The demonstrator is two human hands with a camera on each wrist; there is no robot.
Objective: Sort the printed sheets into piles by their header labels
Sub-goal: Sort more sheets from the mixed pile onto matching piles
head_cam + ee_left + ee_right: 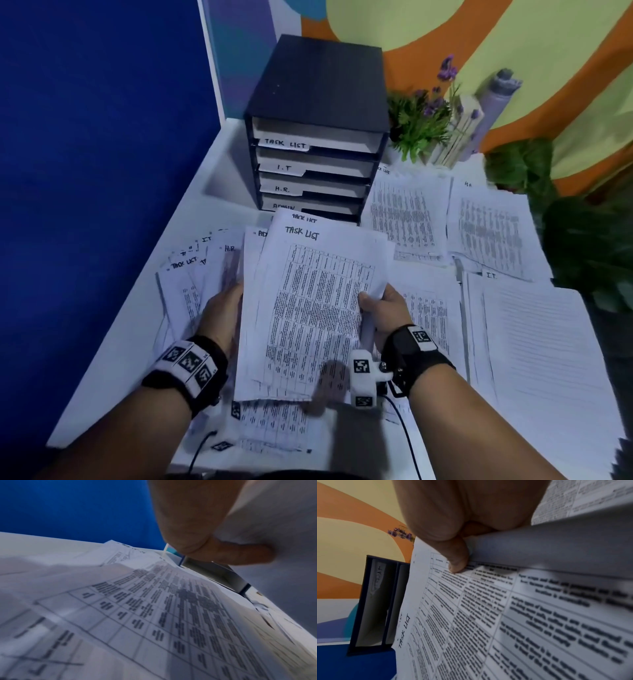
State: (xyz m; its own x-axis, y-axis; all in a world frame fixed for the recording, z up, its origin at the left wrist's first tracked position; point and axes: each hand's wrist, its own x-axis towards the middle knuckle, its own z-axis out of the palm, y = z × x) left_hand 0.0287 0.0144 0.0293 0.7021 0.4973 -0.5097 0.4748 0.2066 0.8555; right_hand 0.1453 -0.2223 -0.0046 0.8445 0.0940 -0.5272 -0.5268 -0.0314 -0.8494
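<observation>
Printed sheets (308,308) headed TASK LIST sit mid-frame in your head view, your left hand (222,315) gripping their left edge and your right hand (387,311) the right edge, thumb on top. Behind them stands the dark drawer unit (318,126); more piles (489,229) lie at right on the white table (113,359). Left wrist view: your fingers (228,554) curl under the paper at upper right. Right wrist view: your thumb (457,561) presses the sheet against curled fingers, upper centre.

White gridded sheets (318,308), navy organizer (318,85).
</observation>
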